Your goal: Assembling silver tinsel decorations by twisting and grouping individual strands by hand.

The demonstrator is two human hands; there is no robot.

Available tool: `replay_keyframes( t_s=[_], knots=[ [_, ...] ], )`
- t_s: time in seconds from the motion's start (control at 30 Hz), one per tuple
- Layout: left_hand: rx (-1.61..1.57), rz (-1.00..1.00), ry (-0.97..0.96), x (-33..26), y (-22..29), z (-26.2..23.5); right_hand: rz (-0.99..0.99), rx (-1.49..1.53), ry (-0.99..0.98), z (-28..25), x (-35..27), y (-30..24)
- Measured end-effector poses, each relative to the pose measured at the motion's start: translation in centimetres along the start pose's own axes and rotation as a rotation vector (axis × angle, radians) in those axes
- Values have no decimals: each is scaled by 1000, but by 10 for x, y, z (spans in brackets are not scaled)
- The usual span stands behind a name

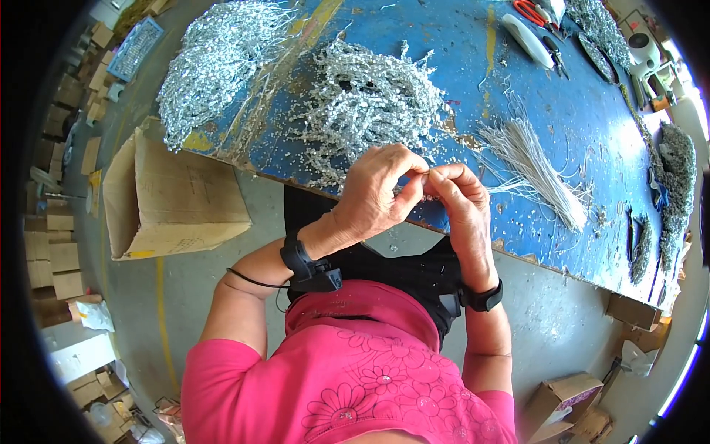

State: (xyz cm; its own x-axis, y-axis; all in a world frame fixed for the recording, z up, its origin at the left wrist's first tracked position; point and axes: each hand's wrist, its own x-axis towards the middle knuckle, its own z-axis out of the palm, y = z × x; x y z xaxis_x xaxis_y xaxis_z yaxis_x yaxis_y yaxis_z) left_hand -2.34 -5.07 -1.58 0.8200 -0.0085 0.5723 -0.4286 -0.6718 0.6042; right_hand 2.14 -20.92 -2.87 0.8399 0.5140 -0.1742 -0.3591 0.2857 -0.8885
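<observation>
My left hand (pixel 377 189) and my right hand (pixel 464 207) meet over the table's near edge, fingertips pinched close together. Whatever sits between the fingertips is too small to make out. Just beyond my left hand lies a tangled pile of silvery beaded strands (pixel 370 96), with loose bits scattered around it. To the right of my right hand rests a bundle of thin whitish wires (pixel 536 174); some of its loose ends reach toward that hand. Dark bands are strapped around both wrists.
A larger heap of silvery strands (pixel 222 63) covers the blue table's (pixel 458 44) far left. Red-handled pliers (pixel 529 13), dark-tipped cutters (pixel 556 58) and a black oval tray (pixel 596 58) lie far right. An opened cardboard box (pixel 188 200) stands below the left edge. Dark tinsel-like strands (pixel 674 185) line the right edge.
</observation>
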Motion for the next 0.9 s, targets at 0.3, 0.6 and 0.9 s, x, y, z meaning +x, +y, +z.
replay_keyframes(
  t_s=[0.3, 0.6, 0.9],
  knots=[
    [-750, -503, 50, 2, -3, -5, -8, -2, 20, 1, 1, -2],
    [-17, 35, 103, 0, 8, 2, -11, 76, 16, -3, 2, 2],
    [161, 172, 108, -3, -1, 7, -3, 105, 9, -6, 4, 6]
  ],
)
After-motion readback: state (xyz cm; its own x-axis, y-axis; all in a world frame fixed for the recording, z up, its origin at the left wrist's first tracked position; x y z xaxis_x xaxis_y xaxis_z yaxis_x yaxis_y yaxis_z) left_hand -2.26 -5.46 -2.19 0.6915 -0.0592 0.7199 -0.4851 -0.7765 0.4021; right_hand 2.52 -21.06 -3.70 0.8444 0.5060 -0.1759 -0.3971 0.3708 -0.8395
